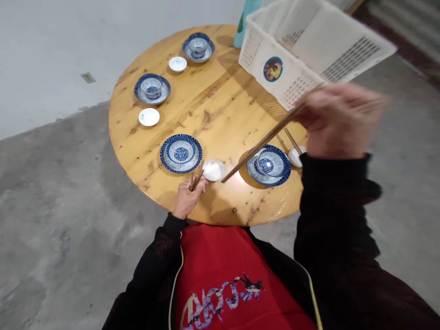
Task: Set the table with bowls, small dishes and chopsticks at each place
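This looks like a plain dining space, perhaps in a home: round blue-and-white patterned plates (pixel 198 156), small white dishes (pixel 149 117) and slim brown chopsticks (pixel 264 140) at a circular, varnished yellow wooden surface (pixel 209 128), a pale wall (pixel 51 55), grey concrete floor (pixel 62 206).

At the frame's right, the person's right hand (pixel 343 119) is blurred, and the sleeve (pixel 333 206) hides part of a dish (pixel 294 159). The top edge cuts off the bottle (pixel 246 23) and crate (pixel 292 68). Lower centre, the left hand's (pixel 190 198) chopsticks (pixel 196 180) are too small to count.
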`<state>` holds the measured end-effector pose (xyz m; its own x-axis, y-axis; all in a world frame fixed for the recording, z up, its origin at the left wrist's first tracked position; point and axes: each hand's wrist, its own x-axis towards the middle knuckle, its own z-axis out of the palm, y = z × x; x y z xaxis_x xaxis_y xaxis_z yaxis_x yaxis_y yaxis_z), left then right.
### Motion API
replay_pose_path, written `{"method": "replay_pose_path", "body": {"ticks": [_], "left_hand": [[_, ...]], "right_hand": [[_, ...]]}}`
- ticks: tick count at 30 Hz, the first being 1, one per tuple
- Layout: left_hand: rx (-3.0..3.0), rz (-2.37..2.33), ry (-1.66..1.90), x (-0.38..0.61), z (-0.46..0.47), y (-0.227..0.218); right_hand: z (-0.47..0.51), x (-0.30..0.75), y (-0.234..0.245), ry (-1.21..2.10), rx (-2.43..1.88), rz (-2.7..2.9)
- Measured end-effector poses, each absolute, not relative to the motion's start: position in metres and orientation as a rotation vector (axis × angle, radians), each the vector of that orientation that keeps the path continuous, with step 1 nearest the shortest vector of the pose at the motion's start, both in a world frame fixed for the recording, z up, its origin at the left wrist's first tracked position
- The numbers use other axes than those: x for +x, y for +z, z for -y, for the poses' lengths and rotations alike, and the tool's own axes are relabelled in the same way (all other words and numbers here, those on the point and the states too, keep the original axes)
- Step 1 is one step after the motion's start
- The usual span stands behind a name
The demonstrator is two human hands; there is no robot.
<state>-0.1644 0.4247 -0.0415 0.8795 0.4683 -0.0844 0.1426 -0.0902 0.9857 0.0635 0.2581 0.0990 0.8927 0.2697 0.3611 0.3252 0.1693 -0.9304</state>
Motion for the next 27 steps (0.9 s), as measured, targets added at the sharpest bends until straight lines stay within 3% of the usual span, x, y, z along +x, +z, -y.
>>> {"method": "replay_pose_path", "body": {"ticks": [5,10,18,27], "left_hand": [[1.920,-0.559,0.080,-0.158,-0.427,-0.051],[1.934,-0.610,-0.264,-0.158,-0.412,-0.078],[1.438,-0.749,-0.225,-0.167,-0.400,-0.106],[1.430,-0.823,-0.179,-0.169,-0.403,-0.111]], "right_hand": [[-0.307,0.057,0.008,0.485,-1.482,0.175],[-0.334,0.069,-0.056,0.737,-1.502,-0.066],[-0.351,0.090,-0.102,0.819,-1.563,-0.207],[-0.349,0.091,-0.126,0.814,-1.561,-0.154]]}}
